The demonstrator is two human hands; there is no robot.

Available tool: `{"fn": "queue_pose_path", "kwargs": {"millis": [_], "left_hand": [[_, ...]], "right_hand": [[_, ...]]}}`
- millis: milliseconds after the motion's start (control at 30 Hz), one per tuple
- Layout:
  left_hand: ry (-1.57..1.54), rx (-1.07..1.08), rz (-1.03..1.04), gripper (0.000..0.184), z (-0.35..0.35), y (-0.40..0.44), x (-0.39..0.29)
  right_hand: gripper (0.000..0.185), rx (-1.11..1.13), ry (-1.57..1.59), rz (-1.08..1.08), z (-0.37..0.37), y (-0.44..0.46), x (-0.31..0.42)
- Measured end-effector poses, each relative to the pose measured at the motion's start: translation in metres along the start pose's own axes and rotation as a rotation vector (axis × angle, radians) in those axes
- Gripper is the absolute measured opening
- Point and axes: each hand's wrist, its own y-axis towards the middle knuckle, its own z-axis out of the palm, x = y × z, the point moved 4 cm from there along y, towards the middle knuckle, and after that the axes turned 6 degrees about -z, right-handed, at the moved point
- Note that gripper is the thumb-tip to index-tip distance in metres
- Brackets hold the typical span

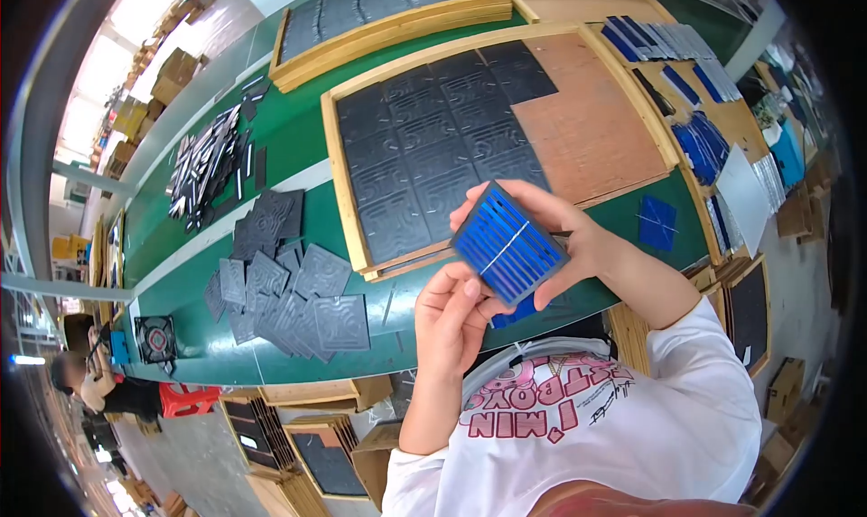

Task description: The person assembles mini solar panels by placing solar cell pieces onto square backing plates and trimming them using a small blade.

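Observation:
A small solar panel [508, 244], blue striped cells with a pale line across them on a dark square backing, is held up in front of my chest. My right hand [578, 232] wraps its upper and right edges. Gripping the lower left edge is my left hand [453, 314], with thumb and fingers pressed together. Behind the panel stands a wooden-framed board [591, 124], partly covered with rows of black patterned squares [424, 124]. Bare reddish board shows on its right side. A bit of blue material [515, 313] lies below my hands, mostly hidden.
Loose black patterned squares [339, 323] are heaped on the green table [190, 323], with dark strips [206, 169] beyond. A small fan [155, 338] stands at the left. One blue square [657, 223] lies right. Stacked blue cells [700, 147] sit farther right. Someone [95, 386] is at far left.

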Motion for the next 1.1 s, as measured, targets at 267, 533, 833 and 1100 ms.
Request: {"fn": "queue_pose_path", "kwargs": {"millis": [267,533,833,1100], "left_hand": [[0.43,0.42,0.544,0.043,0.071,-0.065,-0.072],[0.382,0.252,0.411,0.011,0.118,-0.098,-0.084],[0.265,0.484,0.793,0.029,0.107,-0.084,-0.072],[0.343,0.542,0.839,0.032,0.104,-0.095,-0.081]], "right_hand": [[0.092,-0.108,-1.307,0.189,-0.115,0.007,0.043],[0.098,-0.078,-1.364,0.234,-0.185,0.008,0.028],[0.105,-0.098,-1.238,0.299,-0.187,0.013,0.023],[0.097,-0.156,-1.271,0.19,-0.175,0.012,0.027]]}}
